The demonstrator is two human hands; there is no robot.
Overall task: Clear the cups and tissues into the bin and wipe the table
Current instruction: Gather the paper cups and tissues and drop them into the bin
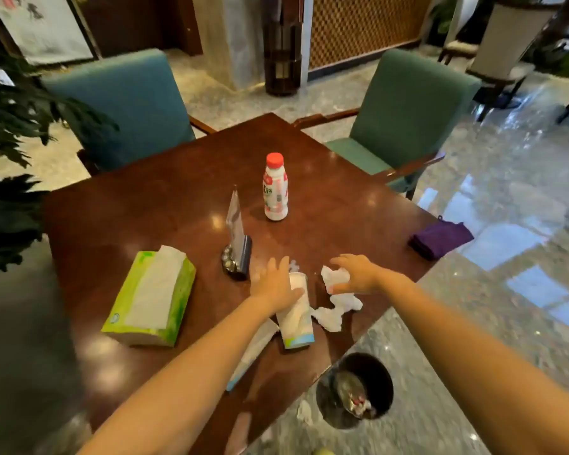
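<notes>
Low in the centre of the frame, the left hand (273,285) wraps its fingers round a paper cup (295,310) standing on the surface (145,208). Just to its right, the right hand (355,274) curls its fingers over crumpled tissues (337,305). The bin (355,389) stands on the floor at lower right.

Cluttered table (151,205): cup (296,316), tissues (337,305)
</notes>
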